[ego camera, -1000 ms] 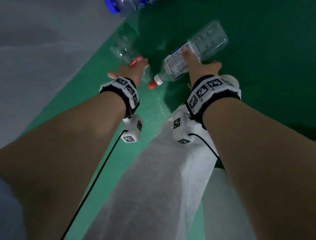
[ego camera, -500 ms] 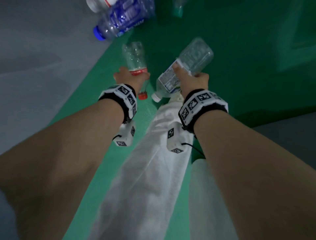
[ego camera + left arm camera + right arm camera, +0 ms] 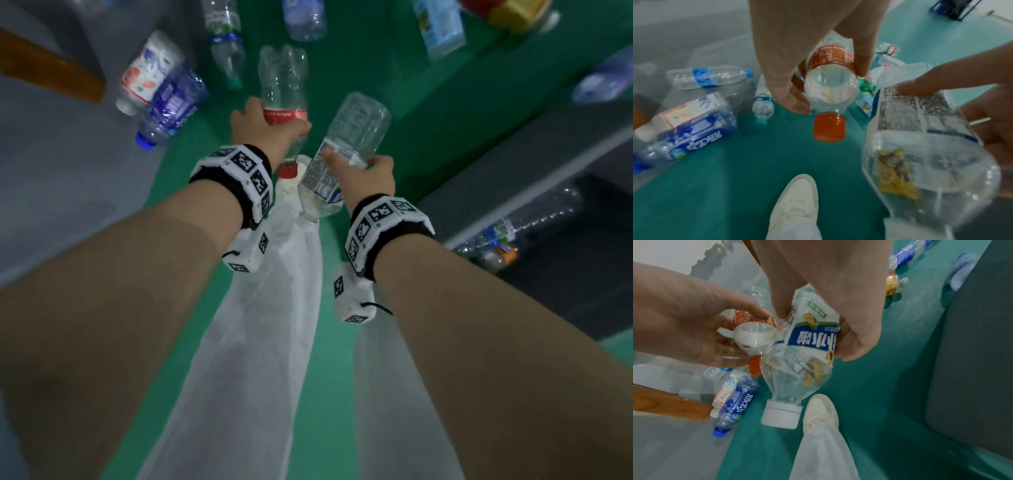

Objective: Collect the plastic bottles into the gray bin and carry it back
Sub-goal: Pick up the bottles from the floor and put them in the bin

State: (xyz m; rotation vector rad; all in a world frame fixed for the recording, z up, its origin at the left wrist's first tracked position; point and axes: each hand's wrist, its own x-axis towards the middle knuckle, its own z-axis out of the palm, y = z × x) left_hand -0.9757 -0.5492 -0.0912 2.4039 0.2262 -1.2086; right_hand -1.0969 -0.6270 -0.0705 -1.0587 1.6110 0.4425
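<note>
My left hand [image 3: 263,128] grips a clear bottle with a red label and red cap [image 3: 283,85], cap pointing down toward me; the same red-capped bottle [image 3: 829,84] fills the left wrist view. My right hand [image 3: 366,174] holds a larger clear bottle with a white and blue label [image 3: 346,144], white cap down; this white-capped bottle [image 3: 797,363] shows in the right wrist view. Both bottles are lifted off the green floor, side by side. The gray bin [image 3: 534,192] stands at the right with several bottles inside [image 3: 496,240].
Several loose bottles lie on the floor ahead: a blue-labelled one [image 3: 171,106], a white-labelled one [image 3: 147,68], a green-capped one [image 3: 227,41], others at the far right [image 3: 438,27]. A wooden edge [image 3: 51,68] is at the left. My white-trousered leg and shoe [image 3: 795,203] stand below.
Both hands have lifted their bottles off the floor and risen. The view has tilted up, bringing the loose bottles and the gray bin into sight.
</note>
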